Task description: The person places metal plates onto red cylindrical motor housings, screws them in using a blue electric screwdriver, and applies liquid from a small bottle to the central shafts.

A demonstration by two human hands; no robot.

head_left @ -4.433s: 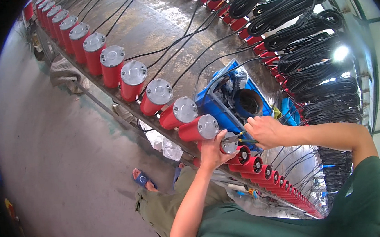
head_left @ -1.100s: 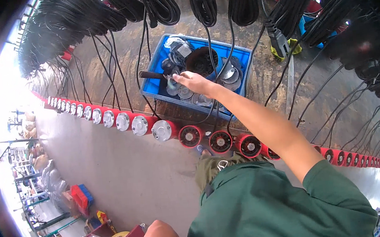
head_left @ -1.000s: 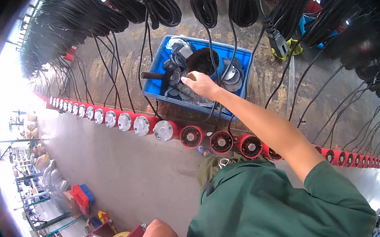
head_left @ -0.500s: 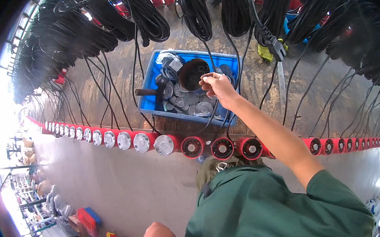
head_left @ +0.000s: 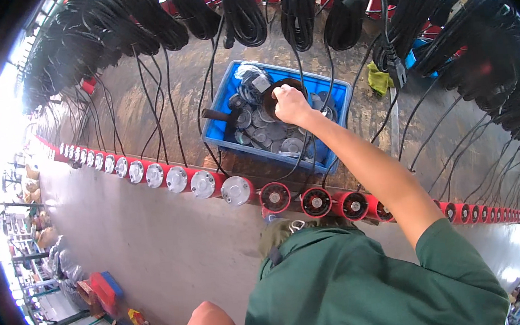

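My right hand (head_left: 293,105) is over a round brown pot (head_left: 268,105), fingers curled in at its mouth; whether anything is pinched in them is hidden. The pot stands in a blue plastic crate (head_left: 253,153) among many loose clear and grey round discs (head_left: 259,135). A brown handle (head_left: 215,114) sticks out over the crate's left side. Below the crate runs a row of red cylinders. Those on the left have clear round caps (head_left: 236,190); nearer my body the ends are black and uncapped (head_left: 316,202). My left hand is out of view; only the bent left arm shows.
Coiled black cables (head_left: 244,18) hang along the far side, their leads running down to the cylinders. A plug (head_left: 396,70) dangles at the right, near a yellow-green cloth (head_left: 379,79). The crate sits on a worn wooden board (head_left: 157,119). Lower left stands a red bin (head_left: 101,294).
My right hand has moved from beside the pot's rim to over its mouth, its fingers reaching in. The whole scene has shifted slightly right in view.
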